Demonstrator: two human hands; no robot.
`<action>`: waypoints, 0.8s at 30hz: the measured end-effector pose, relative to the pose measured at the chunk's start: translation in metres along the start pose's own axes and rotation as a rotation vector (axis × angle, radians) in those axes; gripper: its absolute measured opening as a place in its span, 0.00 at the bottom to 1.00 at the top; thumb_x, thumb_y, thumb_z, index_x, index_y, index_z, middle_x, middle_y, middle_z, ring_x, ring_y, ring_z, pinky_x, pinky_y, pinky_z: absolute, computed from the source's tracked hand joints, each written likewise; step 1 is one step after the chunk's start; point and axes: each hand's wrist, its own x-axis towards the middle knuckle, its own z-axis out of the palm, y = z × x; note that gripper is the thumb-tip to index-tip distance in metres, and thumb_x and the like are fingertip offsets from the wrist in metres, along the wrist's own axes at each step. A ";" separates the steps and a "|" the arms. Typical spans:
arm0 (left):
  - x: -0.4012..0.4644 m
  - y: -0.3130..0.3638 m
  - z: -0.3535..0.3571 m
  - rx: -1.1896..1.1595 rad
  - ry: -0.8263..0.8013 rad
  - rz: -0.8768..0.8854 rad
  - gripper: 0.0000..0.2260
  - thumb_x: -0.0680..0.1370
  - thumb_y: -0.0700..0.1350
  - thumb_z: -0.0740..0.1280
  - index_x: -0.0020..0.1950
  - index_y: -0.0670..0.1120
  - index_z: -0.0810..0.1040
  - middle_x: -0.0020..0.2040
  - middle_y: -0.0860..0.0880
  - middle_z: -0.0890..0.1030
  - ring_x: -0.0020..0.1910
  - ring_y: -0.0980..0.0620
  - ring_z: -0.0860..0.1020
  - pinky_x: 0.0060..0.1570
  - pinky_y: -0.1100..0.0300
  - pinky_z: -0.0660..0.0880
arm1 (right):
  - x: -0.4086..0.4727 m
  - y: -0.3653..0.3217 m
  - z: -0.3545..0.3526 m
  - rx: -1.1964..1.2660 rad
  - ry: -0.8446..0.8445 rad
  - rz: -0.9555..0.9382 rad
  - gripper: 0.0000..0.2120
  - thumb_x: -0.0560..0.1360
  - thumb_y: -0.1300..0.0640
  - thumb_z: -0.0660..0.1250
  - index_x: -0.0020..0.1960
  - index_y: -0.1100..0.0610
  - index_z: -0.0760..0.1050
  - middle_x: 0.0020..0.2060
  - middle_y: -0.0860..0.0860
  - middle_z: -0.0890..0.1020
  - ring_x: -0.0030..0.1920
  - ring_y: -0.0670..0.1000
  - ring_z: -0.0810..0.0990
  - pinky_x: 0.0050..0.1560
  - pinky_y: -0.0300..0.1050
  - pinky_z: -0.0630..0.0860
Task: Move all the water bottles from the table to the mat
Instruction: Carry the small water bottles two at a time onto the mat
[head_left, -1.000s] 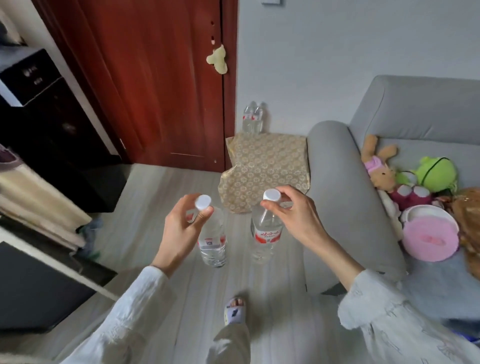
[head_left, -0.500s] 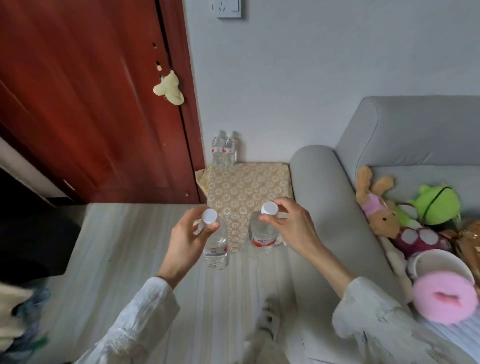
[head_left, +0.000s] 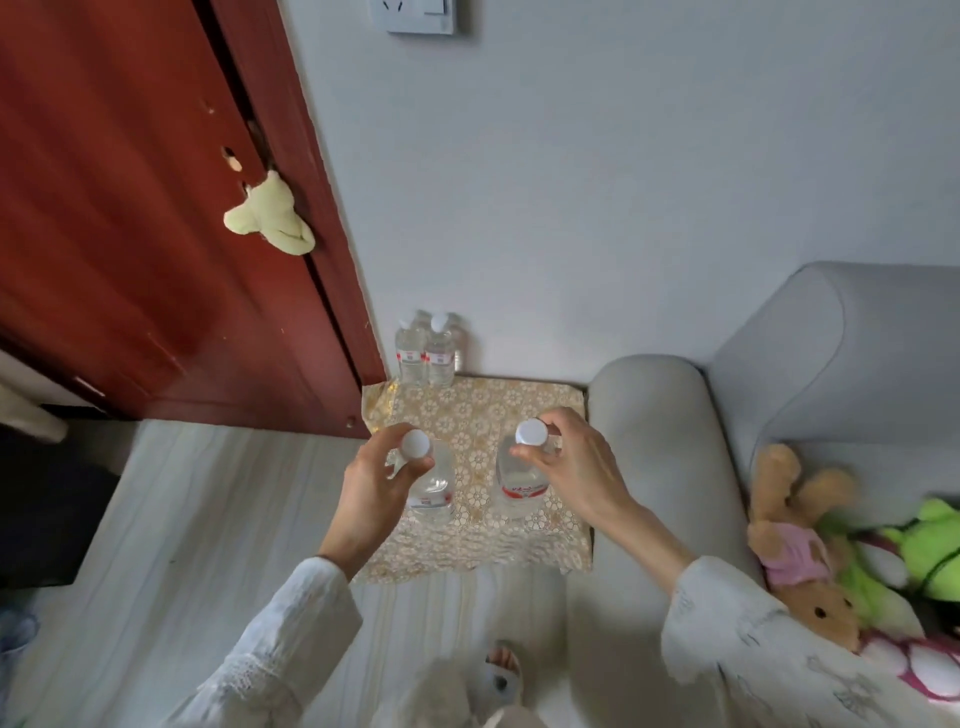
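- Your left hand (head_left: 371, 486): fingers curled round the neck of a clear water bottle (head_left: 431, 486), just under its white cap (head_left: 416, 443); the bottle hangs upright over the near left part of the mat.
- Your right hand (head_left: 569, 467): fingertips pinching the neck of a second water bottle (head_left: 519, 483), red label facing you, white cap (head_left: 531, 432) on top; it sits upright over the near middle of the mat. You cannot tell whether either bottle's base touches the mat.
- Mat (head_left: 488, 410): gold floral pattern, flat on the floor between the red door and the sofa arm.
- Two further bottles (head_left: 428, 351): standing side by side, touching, at the mat's far left edge against the wall.
- Sofa (head_left: 670, 441): grey, just right of the mat.
- Soft toys: a brown rabbit (head_left: 802, 545) and a green toy (head_left: 930, 545) on the sofa seat.
- Red door (head_left: 130, 208): a pale yellow cloth (head_left: 270, 221) hangs at its edge.
- Wall socket (head_left: 421, 15): top of view.
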 end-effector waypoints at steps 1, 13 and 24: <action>0.017 0.001 0.006 -0.003 -0.001 -0.019 0.11 0.73 0.42 0.68 0.53 0.51 0.74 0.50 0.53 0.78 0.52 0.47 0.77 0.46 0.61 0.69 | 0.016 0.005 -0.001 -0.007 -0.007 0.007 0.15 0.69 0.47 0.69 0.48 0.55 0.70 0.47 0.47 0.76 0.47 0.49 0.76 0.45 0.45 0.74; 0.212 -0.040 0.074 0.107 -0.182 -0.061 0.15 0.73 0.43 0.68 0.59 0.48 0.73 0.57 0.51 0.76 0.57 0.51 0.73 0.58 0.56 0.68 | 0.182 0.065 0.042 0.010 -0.032 0.216 0.16 0.72 0.48 0.66 0.54 0.55 0.68 0.47 0.46 0.72 0.44 0.46 0.72 0.41 0.39 0.66; 0.324 -0.090 0.129 0.236 -0.106 -0.139 0.17 0.73 0.43 0.67 0.61 0.50 0.73 0.61 0.46 0.77 0.60 0.47 0.72 0.57 0.50 0.70 | 0.292 0.122 0.095 0.052 -0.069 0.292 0.12 0.73 0.50 0.64 0.50 0.55 0.67 0.49 0.50 0.73 0.41 0.49 0.72 0.39 0.44 0.67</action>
